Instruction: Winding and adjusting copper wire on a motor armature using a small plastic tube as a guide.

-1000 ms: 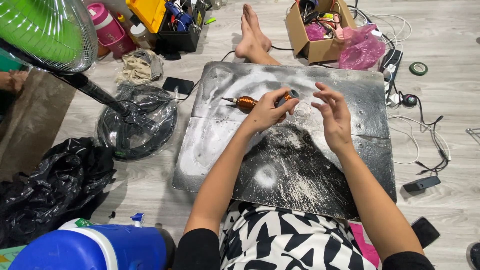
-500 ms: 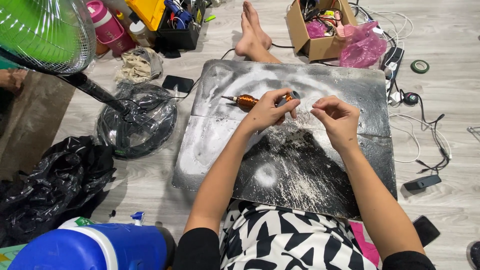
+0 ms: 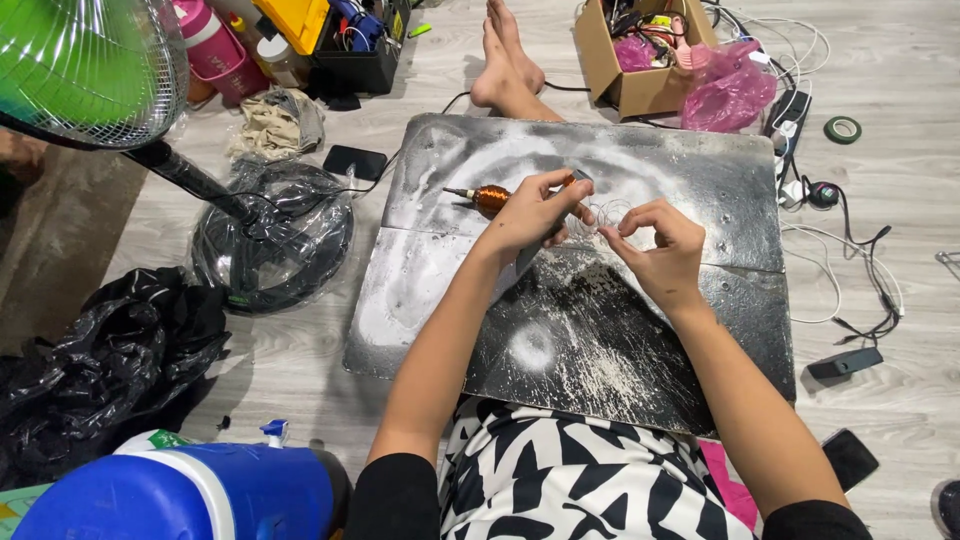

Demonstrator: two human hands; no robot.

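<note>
One dark, dusty, white-smeared board [image 3: 640, 330] lies flat. Above its middle, the left hand [image 3: 530, 215] pinches one copper-wound spool [image 3: 490, 197] on a thin spindle; the right hand [image 3: 655, 240], just beside, has its fingers closed on fine, curly, translucent wire [image 3: 603, 213].

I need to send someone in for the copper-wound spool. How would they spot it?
Start at the dark dusty board on the floor before the seated person. Near its far edge, just beyond the left hand, lies the spool. It is the only shiny orange-copper thing on the board, with a thin pin pointing left.
</note>
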